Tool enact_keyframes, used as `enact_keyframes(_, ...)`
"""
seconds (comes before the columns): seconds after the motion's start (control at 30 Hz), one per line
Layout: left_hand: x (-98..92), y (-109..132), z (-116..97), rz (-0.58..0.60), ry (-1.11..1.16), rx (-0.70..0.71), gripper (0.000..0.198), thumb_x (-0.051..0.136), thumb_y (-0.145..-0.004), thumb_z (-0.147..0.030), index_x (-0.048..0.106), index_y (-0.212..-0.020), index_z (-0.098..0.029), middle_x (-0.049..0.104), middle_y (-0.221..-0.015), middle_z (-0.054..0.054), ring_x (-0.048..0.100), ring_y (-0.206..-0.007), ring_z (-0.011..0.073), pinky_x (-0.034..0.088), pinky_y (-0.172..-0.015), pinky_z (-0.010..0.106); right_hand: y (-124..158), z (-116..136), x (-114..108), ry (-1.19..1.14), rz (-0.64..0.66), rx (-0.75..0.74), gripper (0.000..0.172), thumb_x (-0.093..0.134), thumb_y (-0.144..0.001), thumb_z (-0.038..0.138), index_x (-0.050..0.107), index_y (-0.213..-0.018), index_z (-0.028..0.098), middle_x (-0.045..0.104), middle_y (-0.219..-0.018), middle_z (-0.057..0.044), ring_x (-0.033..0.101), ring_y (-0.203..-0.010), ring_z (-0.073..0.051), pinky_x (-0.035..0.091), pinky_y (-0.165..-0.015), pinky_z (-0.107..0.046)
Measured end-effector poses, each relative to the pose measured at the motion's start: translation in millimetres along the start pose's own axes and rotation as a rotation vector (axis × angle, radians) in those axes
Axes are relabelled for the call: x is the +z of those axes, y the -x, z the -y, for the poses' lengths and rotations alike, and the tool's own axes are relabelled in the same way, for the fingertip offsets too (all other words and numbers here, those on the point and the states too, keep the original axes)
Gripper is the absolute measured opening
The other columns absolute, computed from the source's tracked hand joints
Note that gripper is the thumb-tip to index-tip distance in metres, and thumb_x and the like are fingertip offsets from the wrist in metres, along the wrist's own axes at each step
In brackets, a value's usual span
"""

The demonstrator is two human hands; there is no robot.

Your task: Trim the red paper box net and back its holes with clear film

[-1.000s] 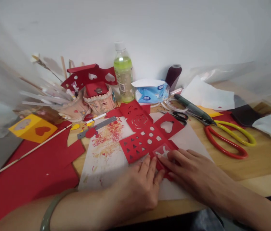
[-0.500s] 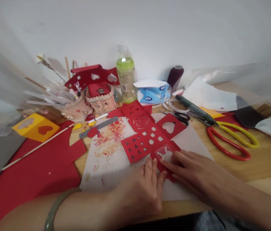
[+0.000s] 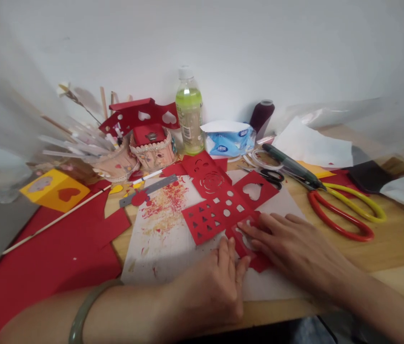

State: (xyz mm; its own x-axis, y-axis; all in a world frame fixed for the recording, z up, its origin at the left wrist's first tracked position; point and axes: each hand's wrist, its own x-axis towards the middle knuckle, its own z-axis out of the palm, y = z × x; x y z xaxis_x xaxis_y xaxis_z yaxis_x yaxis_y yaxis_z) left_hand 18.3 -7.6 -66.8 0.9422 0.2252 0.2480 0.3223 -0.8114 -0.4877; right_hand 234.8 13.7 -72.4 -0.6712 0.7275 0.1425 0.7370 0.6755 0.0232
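A red cross-shaped paper cutout point(image 3: 223, 203) with hearts, triangles, squares and a rose pattern lies flat on a white sheet point(image 3: 162, 243). My right hand point(image 3: 295, 248) rests flat on the cutout's nearest panel, fingers stretched out and pressing it down. My left hand point(image 3: 219, 282) lies beside it, fingertips touching the lower edge of that same panel, fingers straight and close together. A green bangle sits on my left wrist.
Red-and-yellow large scissors point(image 3: 345, 210), small black scissors point(image 3: 269, 176) and a dark green tool point(image 3: 291, 167) lie to the right. Behind stand a green drink bottle point(image 3: 189, 114), tissue pack point(image 3: 228, 138), thread spool point(image 3: 262, 114) and craft pots point(image 3: 151, 148). Red paper sheets point(image 3: 54, 253) lie left.
My right hand has slid forward over the near panel, covering more of its cutout. My left fingers drew back slightly toward the panel's lower edge.
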Motion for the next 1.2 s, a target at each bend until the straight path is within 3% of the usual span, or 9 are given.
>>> enact_keyframes(0.2, 4.6, 1.1, -1.7, -0.034, -0.002, -0.004, 0.032, 0.045, -0.087, -0.016, 0.064, -0.110, -0.007, 0.070, -0.097, 0.018, 0.068, -0.089, 0.0295, 0.052, -0.062, 0.031, -3.3, 1.3, -1.5, 0.120, -0.038, 0.055, 0.034, 0.033, -0.095, 0.027, 0.058, -0.117, 0.022, 0.052, -0.080, -0.005, 0.050, -0.072, -0.019, 0.033, -0.065, -0.034)
enact_keyframes(0.33, 6.6, 1.2, -1.5, -0.056, -0.003, -0.004, 0.031, 0.047, -0.085, -0.016, 0.065, -0.108, -0.005, 0.070, -0.096, 0.019, 0.069, -0.086, 0.0302, 0.052, -0.061, 0.032, -0.1, 11.7, 0.6, 0.072, -0.034, 0.077, 0.030, 0.043, -0.091, 0.027, 0.057, -0.117, 0.030, 0.052, -0.085, -0.004, 0.048, -0.077, -0.020, 0.032, -0.068, -0.033)
enact_keyframes(0.6, 12.2, 4.5, -3.5, -0.099, -0.002, 0.005, 0.033, 0.051, -0.081, -0.019, 0.065, -0.106, -0.003, 0.070, -0.093, 0.022, 0.069, -0.085, 0.0322, 0.050, -0.061, 0.035, 14.1, -23.7, -8.0, 0.258, -0.108, 0.151, 0.033, 0.037, -0.092, 0.028, 0.063, -0.112, 0.025, 0.052, -0.082, -0.007, 0.047, -0.075, -0.022, 0.030, -0.065, -0.034)
enact_keyframes(0.7, 12.4, 4.5, -3.1, -0.087, -0.005, 0.026, 0.035, 0.055, -0.078, -0.022, 0.065, -0.107, -0.004, 0.070, -0.093, 0.021, 0.069, -0.083, 0.0321, 0.049, -0.060, 0.035, 13.1, -17.0, -10.7, 0.201, -0.124, 0.115, 0.034, 0.037, -0.092, 0.025, 0.059, -0.119, 0.023, 0.051, -0.085, -0.007, 0.047, -0.073, -0.020, 0.032, -0.065, -0.032)
enact_keyframes(0.83, 13.6, 4.3, -3.0, -0.093, -0.005, 0.010, 0.036, 0.057, -0.076, -0.023, 0.066, -0.106, -0.005, 0.071, -0.092, 0.020, 0.069, -0.083, 0.0320, 0.050, -0.060, 0.035, 17.8, -4.6, -4.7, 0.067, -0.038, 0.095, 0.033, 0.043, -0.091, 0.029, 0.056, -0.122, 0.026, 0.050, -0.082, -0.005, 0.048, -0.077, -0.020, 0.037, -0.067, -0.032)
enact_keyframes(1.07, 15.3, 4.6, -4.7, -0.099, 0.002, 0.016, 0.034, 0.054, -0.078, -0.020, 0.064, -0.106, -0.003, 0.069, -0.094, 0.024, 0.068, -0.084, 0.0326, 0.049, -0.064, 0.037, 40.9, 14.8, -14.4, -0.028, -0.061, 0.092, 0.031, 0.036, -0.094, 0.032, 0.060, -0.114, 0.026, 0.053, -0.086, -0.007, 0.047, -0.077, -0.020, 0.039, -0.066, -0.033)
enact_keyframes(1.2, 12.2, 6.6, -1.6, -0.065, 0.031, 0.023, 0.033, 0.053, -0.082, -0.020, 0.063, -0.108, -0.004, 0.068, -0.098, 0.023, 0.068, -0.086, 0.0317, 0.049, -0.061, 0.035, 38.2, 27.1, -15.2, -0.072, -0.050, 0.053, 0.035, 0.033, -0.095, 0.031, 0.053, -0.124, 0.026, 0.055, -0.088, -0.007, 0.049, -0.079, -0.020, 0.040, -0.068, -0.035)
